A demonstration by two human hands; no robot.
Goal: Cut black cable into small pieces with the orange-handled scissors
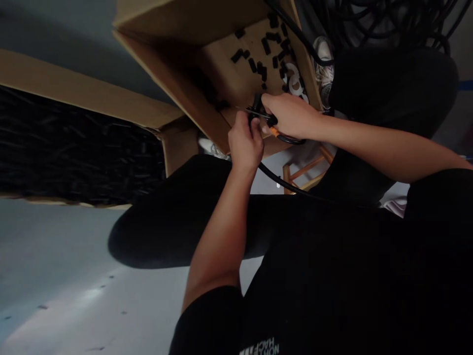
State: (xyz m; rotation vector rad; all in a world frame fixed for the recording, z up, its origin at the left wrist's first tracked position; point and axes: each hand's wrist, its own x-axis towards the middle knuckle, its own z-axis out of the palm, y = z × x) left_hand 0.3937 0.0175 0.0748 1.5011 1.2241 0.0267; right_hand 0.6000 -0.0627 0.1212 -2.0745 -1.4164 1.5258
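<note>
My right hand [290, 116] is closed around scissors with black and orange handles [274, 131]. Their thin blade reaches across to the left, over a piece of a black tube [275, 176]. My left hand [246, 140] pinches that tube close to the blade. From beneath my left hand the tube runs down to the right across my lap. Both hands are over the near edge of a cardboard box [218, 44]. Inside it lie several short black tube pieces [266, 46] and white ring-shaped pieces [294, 81]. Fingers partly hide the blade's contact with the tube.
A long cardboard box at left holds a heap of short black pieces [74, 148]. Coiled black tubing [391, 22] lies at the upper right. My shoes [324, 66] flank the box, and a wooden stool frame [306, 170] shows under my lap.
</note>
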